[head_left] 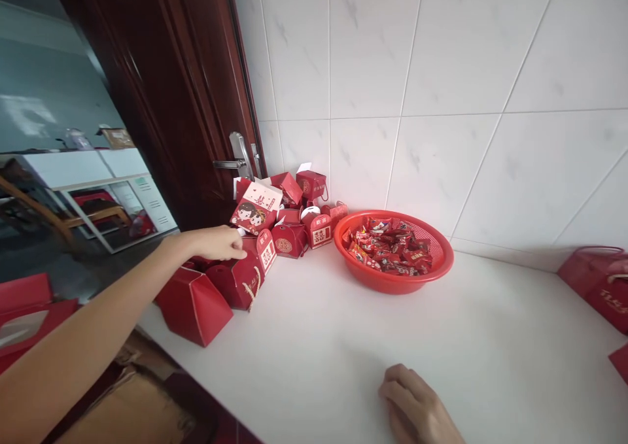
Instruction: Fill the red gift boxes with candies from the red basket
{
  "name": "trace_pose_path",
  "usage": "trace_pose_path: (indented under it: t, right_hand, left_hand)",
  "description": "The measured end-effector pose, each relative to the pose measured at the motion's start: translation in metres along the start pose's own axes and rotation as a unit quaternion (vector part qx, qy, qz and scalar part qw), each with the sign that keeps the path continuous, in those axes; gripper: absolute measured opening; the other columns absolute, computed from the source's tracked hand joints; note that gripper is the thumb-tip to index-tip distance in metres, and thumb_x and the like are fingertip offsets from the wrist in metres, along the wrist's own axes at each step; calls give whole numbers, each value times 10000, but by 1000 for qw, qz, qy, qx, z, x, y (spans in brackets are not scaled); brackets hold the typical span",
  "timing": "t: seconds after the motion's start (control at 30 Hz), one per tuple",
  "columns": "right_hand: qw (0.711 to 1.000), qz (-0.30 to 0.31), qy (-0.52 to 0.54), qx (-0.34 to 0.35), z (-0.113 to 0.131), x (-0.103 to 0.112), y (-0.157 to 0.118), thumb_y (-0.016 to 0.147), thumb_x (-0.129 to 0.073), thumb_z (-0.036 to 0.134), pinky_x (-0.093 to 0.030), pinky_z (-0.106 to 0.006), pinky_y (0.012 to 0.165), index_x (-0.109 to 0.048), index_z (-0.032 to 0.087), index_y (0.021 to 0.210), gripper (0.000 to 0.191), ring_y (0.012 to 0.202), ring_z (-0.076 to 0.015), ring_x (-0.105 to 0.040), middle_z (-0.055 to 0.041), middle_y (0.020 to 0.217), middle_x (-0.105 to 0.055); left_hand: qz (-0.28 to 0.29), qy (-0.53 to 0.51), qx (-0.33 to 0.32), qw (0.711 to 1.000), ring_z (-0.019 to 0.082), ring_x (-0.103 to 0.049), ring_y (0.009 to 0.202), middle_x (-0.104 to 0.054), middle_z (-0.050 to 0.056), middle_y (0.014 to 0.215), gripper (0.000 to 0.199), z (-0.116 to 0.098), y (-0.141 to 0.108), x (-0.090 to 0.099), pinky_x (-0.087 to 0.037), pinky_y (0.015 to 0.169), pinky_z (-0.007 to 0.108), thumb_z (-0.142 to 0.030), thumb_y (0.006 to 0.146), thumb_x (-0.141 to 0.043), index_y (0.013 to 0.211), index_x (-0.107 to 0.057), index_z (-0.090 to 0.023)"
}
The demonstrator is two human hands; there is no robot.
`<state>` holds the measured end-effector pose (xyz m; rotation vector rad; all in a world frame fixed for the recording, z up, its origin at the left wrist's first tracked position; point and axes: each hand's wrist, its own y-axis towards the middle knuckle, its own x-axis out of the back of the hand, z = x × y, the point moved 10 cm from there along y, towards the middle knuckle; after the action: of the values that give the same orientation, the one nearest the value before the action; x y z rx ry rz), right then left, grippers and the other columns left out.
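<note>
My left hand (220, 243) reaches into a pile of red gift boxes on the left of the white table, its fingers curled down at the top of a dark red gift box (240, 277) with a rope handle. Whether the fingertips grip that box or something behind it is hidden. A plain red box (199, 307) stands just in front, nearer the table edge. Over the white tabletop at the front, my right hand (415, 401) is loosely curled closed, with nothing seen in it.
A red plastic basket (392, 284) of wrapped candies (392, 251) stands against the tiled wall. More red boxes (292, 241) are heaped by the door (167, 71). Another red box (598, 284) sits at the far right. Below the left edge lies an open cardboard box (132, 408).
</note>
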<state>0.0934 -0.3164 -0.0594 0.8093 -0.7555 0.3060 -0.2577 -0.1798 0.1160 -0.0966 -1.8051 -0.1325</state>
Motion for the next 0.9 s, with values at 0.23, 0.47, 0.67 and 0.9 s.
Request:
trace_pose_path:
  t: [0.23,0.47,0.67,0.9]
  right_hand:
    - [1000,1,30,1,2,8,8,875,-418,10,-552,-282,633,-556,230,954,272,719,-169,-627,-68,932,-638]
    - [986,-45,120,-110,-23,22,10,994,-399,186,-554,-290,667,-601,235,999,207,721,-167,-643,-67,947,-650]
    - [924,-124,204,-300,-74,38,-6,978,-497,548,-544,-336,659,-538,238,1210,389,669,-217,-665,-4,721,-673]
    - [901,-169,259,-303,-82,39,-6,893,-644,566,-521,-351,658,-429,228,1394,641,653,-220,-633,-4,725,-680]
  left_hand:
    - [183,2,-13,983,82,-152,493,-181,-46,524,433,-26,13,-43,-109,526,297,-154,731,-547,519,-174,-210]
    - [170,23,-231,958,110,-259,471,-267,-44,519,388,-179,-8,-55,-200,509,298,-218,864,-524,579,-260,-200]
    - [60,112,-354,926,163,-552,561,-599,15,622,294,-286,-30,-93,-258,541,294,-181,934,-480,640,-480,-184]
    - [35,31,-349,936,226,-676,652,-724,62,723,278,-326,-24,-127,-315,548,302,-215,947,-457,730,-626,-171]
